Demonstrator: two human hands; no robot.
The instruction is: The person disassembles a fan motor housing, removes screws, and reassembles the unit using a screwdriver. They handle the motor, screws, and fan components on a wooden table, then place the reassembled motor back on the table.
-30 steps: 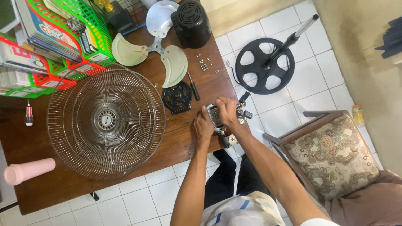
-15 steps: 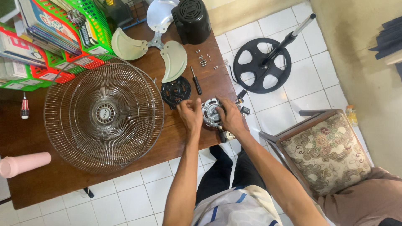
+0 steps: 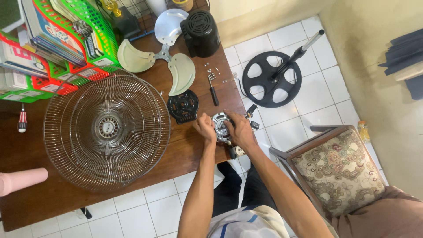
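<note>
A round metal fan motor (image 3: 220,125) lies near the right edge of the brown wooden table (image 3: 53,202). Both hands grip it: my left hand (image 3: 205,128) on its left side, my right hand (image 3: 238,129) on its right. A black round motor cover plate (image 3: 183,106) lies just left of my left hand. A black-handled screwdriver (image 3: 213,90) and several small screws (image 3: 212,69) lie behind the motor. Small black parts (image 3: 252,115) hang past the table edge.
Stacked wire fan grilles (image 3: 105,130) fill the table's middle. Behind them lie a three-blade fan propeller (image 3: 169,66) and a black motor housing (image 3: 201,33). Coloured baskets with books (image 3: 53,39) sit far left. A fan base with pole (image 3: 273,79) and a cushioned chair (image 3: 339,172) stand on the tiled floor.
Both hands stay on the motor. My fingers have shifted slightly around it and the head camera has drifted; the other things keep their places.
</note>
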